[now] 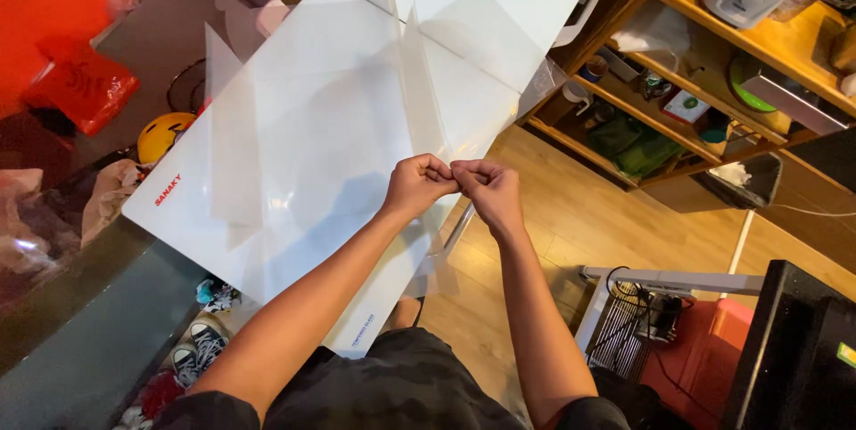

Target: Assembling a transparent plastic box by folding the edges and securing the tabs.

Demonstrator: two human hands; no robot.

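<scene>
Both hands, left hand and right hand, meet knuckle to knuckle, fingers curled tight, pinching the near edge of a thin clear plastic sheet whose long axis runs away over the white glossy bench.

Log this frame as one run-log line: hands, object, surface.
left hand: pinching sheet edge | right hand: pinching same edge, touching left | clear plastic sheet: upright, creased | white chest lid: beneath

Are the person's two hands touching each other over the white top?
Touching. The head view shows the left hand and right hand pressed knuckle to knuckle, both pinching a clear plastic sheet, with no gap between them.
</scene>
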